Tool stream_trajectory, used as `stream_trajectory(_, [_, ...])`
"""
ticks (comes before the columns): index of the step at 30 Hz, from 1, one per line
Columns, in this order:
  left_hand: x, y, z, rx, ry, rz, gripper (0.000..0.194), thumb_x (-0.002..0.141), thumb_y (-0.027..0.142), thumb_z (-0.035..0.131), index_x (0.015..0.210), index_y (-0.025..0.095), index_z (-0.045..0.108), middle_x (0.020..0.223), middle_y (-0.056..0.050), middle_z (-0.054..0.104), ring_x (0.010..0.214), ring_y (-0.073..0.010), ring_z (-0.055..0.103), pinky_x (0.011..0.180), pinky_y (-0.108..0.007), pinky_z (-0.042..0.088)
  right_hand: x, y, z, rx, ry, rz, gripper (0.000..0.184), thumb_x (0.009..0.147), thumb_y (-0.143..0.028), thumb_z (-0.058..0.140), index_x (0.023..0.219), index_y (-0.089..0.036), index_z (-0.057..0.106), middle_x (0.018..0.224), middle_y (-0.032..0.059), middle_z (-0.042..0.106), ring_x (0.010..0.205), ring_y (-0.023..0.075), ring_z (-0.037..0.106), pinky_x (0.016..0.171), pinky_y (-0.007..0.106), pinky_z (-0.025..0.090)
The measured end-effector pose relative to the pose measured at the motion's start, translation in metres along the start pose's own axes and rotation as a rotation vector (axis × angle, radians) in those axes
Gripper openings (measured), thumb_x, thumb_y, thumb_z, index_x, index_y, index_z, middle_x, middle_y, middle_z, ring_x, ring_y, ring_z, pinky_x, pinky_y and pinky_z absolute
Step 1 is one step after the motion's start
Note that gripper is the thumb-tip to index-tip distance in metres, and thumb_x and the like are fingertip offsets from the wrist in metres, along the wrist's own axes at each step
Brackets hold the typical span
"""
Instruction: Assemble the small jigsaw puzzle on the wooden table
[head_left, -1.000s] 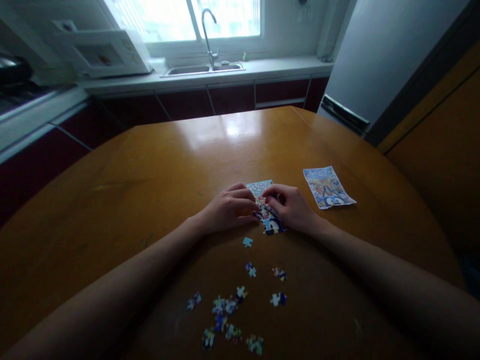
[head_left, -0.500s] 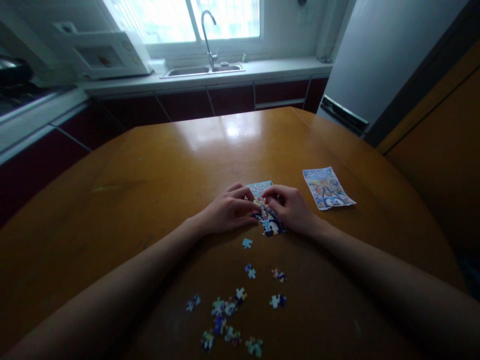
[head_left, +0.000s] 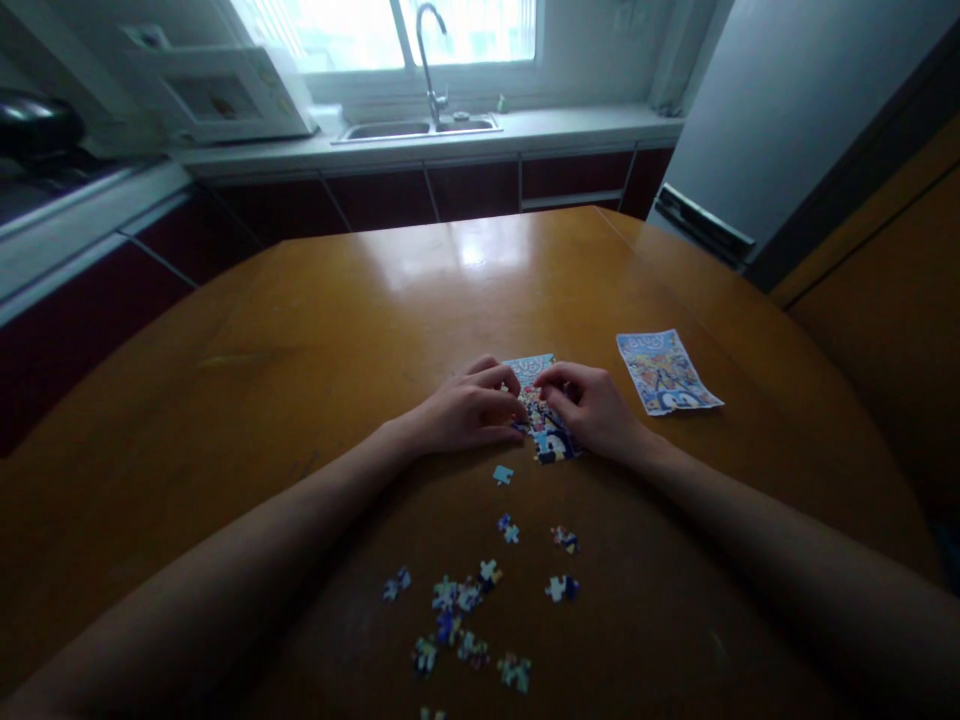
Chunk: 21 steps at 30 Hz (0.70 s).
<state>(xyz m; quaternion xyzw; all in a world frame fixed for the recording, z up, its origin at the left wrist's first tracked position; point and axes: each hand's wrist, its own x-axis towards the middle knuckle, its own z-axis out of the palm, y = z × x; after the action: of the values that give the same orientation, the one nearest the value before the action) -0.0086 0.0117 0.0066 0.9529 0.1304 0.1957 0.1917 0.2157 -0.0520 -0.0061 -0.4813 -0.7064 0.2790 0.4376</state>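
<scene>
A partly assembled jigsaw puzzle (head_left: 553, 446) lies flat on the table between my hands, with pale blue at its far end and a dark blue cartoon face at its near end. My left hand (head_left: 471, 408) rests at its left edge, fingers bent and apart, fingertips touching the pieces. Over the right side is my right hand (head_left: 596, 408), its thumb and forefinger drawn together above the middle; whatever they pinch is hidden. A single light blue puzzle piece (head_left: 503, 475) lies just nearer to me. Both hands cover parts of the picture.
Several loose puzzle pieces (head_left: 457, 595) are scattered near the table's front, some overlapping. To the right lies a creased picture sheet (head_left: 667, 375) with a matching design. Beyond the wooden table (head_left: 360, 320) stand a counter with a sink (head_left: 390, 130), a microwave (head_left: 225, 95) and a fridge (head_left: 795, 110).
The view has shifted slightly, so the scene sits a little further right and higher. Both hands keep about the same place at the puzzle; the left fingers have moved only slightly.
</scene>
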Motion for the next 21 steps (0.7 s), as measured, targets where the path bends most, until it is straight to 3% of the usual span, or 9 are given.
stream_trajectory(14, [0.0002, 0.0042, -0.0049, -0.095, -0.003, 0.001, 0.019, 0.081, 0.041, 0.078, 0.085, 0.023, 0.077, 0.100, -0.007, 0.062, 0.102, -0.0226, 0.049, 0.092, -0.036, 0.044, -0.0015, 0.0019, -0.0006, -0.003, -0.005, -0.009, 0.013, 0.088, -0.018, 0.059, 0.093, -0.019, 0.071, 0.084, 0.0032, 0.070, 0.075, 0.0165, 0.062, 0.069, 0.032, 0.046])
stream_trajectory(21, [0.0009, 0.0035, -0.0072, -0.161, -0.008, 0.004, 0.023, 0.088, 0.038, 0.070, 0.072, 0.022, 0.075, 0.093, -0.007, 0.065, 0.096, -0.0214, 0.052, 0.089, -0.037, 0.045, -0.0042, -0.0074, -0.0062, -0.061, -0.061, -0.144, 0.015, 0.088, -0.014, 0.058, 0.094, -0.020, 0.069, 0.090, 0.0042, 0.070, 0.082, 0.0177, 0.061, 0.075, 0.033, 0.047])
